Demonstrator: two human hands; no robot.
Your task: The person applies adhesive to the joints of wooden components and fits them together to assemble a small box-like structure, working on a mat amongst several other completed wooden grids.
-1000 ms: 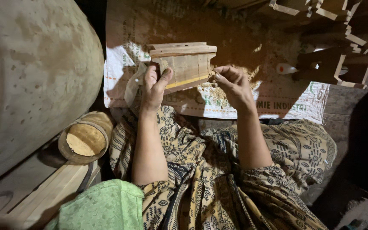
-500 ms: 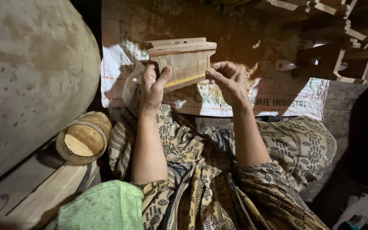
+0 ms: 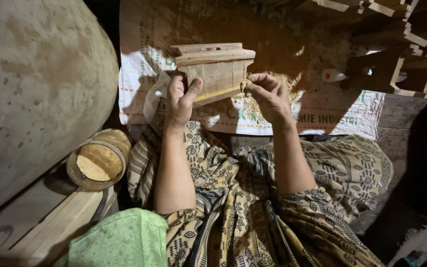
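The person sat low with both forearms reaching forward over a lap covered in patterned brown and cream cloth. Between the hands was a small wooden box, an unfinished piece with a flat overhanging top board, a round hole in that board and a pale stripe along its lower edge. It was held up just above a white woven sack spread on the floor, tilted so that its right end sat a little higher than its left.

The left hand was closed around the left lower corner of the box, thumb pressed against the front face and fingers wrapped behind; a scrap of pale cloth hung from the same grip beside the palm. The right hand was drawn into a narrow pinch at the right edge of the box, fingertips bunched together against the wood. Whether something small lay between those fingertips could not be told.

Loose sawdust lay piled on the sack just behind the right hand. Further right, on the sack's edge, lay a small white bottle with a red cap, and beyond it a dark heap of similar wooden pieces. To the left stood a large rounded grey mass, and near its foot a round wooden container lying on its side, its open mouth showing pale wood. A green garment filled the lower edge of the view.
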